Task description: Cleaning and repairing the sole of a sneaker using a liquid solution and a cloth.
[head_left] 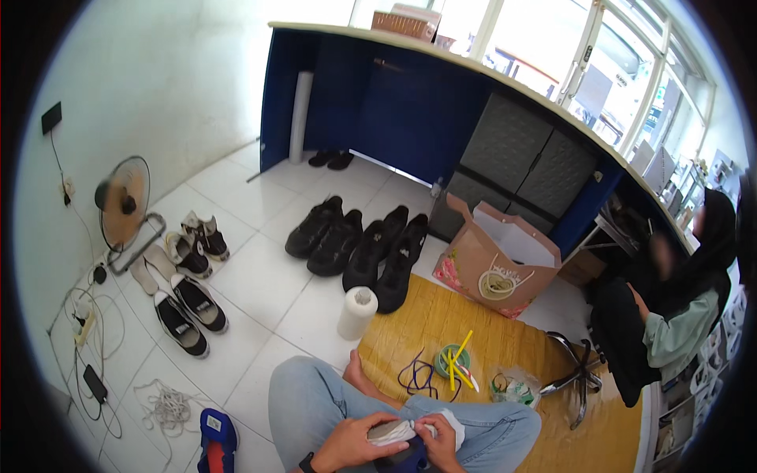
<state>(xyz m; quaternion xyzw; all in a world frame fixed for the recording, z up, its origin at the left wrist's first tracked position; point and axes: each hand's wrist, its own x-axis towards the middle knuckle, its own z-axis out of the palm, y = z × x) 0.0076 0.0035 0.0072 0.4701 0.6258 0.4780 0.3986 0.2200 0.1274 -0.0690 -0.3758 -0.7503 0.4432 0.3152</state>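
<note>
In my lap lies a navy shoe [404,459] with a pale sole [389,431] turned up. My left hand [351,443] wraps round the sole's left side, thumb on top. At the sole's right end, the fingers of my right hand [438,443] are closed against its edge. A bunched white cloth-like thing [455,426] shows beside that hand; I cannot tell whether the hand holds it. To my left on the floor is a blue shoe [219,438] with a red inside. Tangled white laces [169,404] lie near it.
On the wooden mat [520,355] are dark laces [418,377] and a green tape roll [451,359] with yellow sticks. A white bottle [358,314], black shoes [359,252] and a paper bag [498,260] stand ahead. Left are a fan [124,203] and cables. A person [686,315] sits right.
</note>
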